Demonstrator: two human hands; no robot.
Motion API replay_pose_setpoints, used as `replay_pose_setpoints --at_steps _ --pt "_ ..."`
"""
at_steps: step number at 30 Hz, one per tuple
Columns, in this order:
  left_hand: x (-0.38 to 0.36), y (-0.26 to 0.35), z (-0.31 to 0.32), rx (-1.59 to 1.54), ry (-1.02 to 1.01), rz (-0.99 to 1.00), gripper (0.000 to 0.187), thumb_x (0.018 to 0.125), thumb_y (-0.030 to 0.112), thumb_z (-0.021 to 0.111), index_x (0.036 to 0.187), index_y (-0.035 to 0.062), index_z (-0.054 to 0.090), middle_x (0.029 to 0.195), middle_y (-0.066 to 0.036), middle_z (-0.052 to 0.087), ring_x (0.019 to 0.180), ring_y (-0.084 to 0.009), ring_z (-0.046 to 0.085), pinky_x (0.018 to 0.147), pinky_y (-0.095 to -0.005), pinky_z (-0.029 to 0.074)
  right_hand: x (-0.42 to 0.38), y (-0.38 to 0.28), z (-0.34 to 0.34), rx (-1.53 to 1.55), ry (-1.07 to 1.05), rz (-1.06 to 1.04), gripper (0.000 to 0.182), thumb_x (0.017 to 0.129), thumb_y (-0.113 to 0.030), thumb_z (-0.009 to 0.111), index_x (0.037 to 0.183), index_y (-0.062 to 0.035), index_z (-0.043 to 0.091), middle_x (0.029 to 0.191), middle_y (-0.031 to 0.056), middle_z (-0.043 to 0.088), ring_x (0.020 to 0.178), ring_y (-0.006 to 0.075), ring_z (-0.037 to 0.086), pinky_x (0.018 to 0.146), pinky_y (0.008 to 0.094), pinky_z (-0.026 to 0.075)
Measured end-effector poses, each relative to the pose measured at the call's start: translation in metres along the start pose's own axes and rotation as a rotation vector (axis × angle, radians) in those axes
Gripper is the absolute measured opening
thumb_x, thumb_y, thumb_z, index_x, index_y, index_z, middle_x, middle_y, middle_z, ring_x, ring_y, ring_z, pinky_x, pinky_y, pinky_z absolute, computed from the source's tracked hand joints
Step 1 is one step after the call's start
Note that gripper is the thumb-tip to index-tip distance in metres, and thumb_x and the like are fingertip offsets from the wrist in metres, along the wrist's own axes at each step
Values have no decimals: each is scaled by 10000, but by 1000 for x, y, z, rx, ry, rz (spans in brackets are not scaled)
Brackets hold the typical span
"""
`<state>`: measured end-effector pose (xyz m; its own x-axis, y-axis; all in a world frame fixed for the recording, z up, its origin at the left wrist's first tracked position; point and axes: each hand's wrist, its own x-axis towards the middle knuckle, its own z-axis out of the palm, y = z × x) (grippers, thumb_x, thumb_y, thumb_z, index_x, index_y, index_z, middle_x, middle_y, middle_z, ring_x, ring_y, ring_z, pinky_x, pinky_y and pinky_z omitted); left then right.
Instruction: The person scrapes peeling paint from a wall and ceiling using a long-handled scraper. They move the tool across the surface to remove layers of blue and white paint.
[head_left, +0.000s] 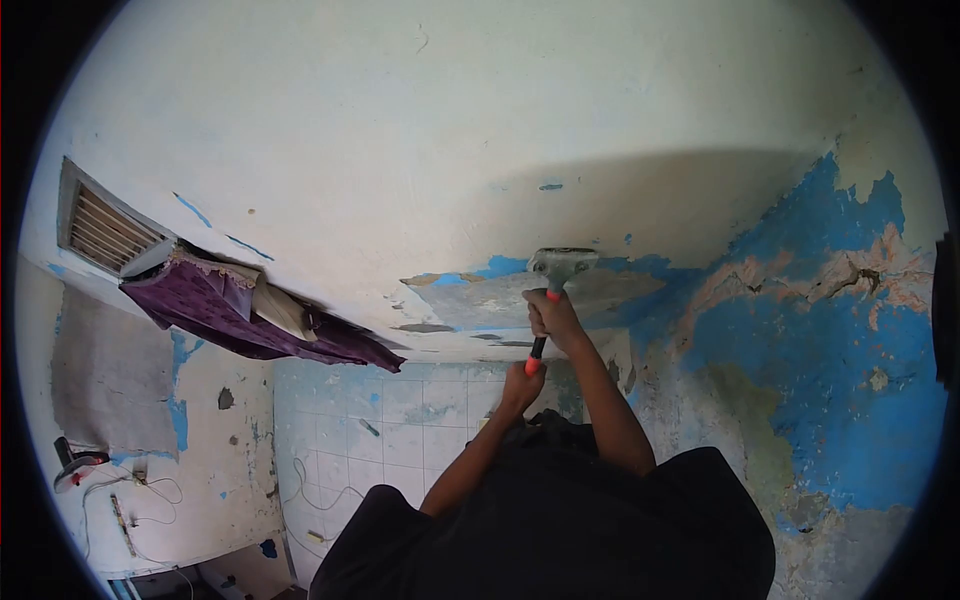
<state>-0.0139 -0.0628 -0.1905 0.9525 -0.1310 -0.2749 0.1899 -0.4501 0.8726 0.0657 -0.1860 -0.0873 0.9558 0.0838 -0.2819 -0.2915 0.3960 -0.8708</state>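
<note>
A long-handled wall scraper (563, 263) with a wide grey metal head and a red and black handle is held up against the wall. My right hand (556, 318) wraps round the handle just below the head. Lower down, my left hand (522, 388) is closed round the red end of the grip. The blade's edge lies at the upper border of a bare grey patch (480, 302), where blue paint shows beneath the pale top coat (420, 130). My fingers cover parts of the handle.
To the right, the wall (860, 400) has exposed blue paint and cracked plaster. A purple curtain (220, 315) hangs below a slatted vent (110, 220) on the left. Cables (150, 482) run along the left wall. White tiles (400, 420) cover the floor, with a small tool (369, 427) lying there.
</note>
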Motion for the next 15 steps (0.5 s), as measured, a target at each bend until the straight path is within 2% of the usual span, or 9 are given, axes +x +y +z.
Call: replay_pose_setpoints --at_steps 3,6,9,15 --pt "9 -73 21 0 -105 -135 367 762 261 584 625 -78 554 538 -194 562 524 -299 607 503 -425 432 7 52 -11 43 97 97 353 842 -213 579 560 -124 385 445 -21 339 330 99 327 348 260 288" --pt "-11 -49 5 -48 -228 -236 347 765 257 586 598 -43 539 507 -111 539 456 -217 555 456 -376 419 6 81 -21 95 148 104 355 844 -258 596 580 -115 406 459 -24 365 352 93 364 370 258 319" --pt "-10 -47 6 -107 -265 -245 335 765 257 591 579 -13 524 491 -66 506 432 -161 512 434 -338 407 -1 89 -20 101 206 59 366 844 -288 608 587 -115 412 471 -21 392 365 92 382 383 255 328" --pt "-5 -44 20 -72 -242 -160 374 782 283 580 613 -49 543 527 -108 554 507 -181 550 481 -361 411 -24 94 -15 42 202 33 369 859 -328 596 600 -119 436 481 -25 410 384 81 401 390 244 321"
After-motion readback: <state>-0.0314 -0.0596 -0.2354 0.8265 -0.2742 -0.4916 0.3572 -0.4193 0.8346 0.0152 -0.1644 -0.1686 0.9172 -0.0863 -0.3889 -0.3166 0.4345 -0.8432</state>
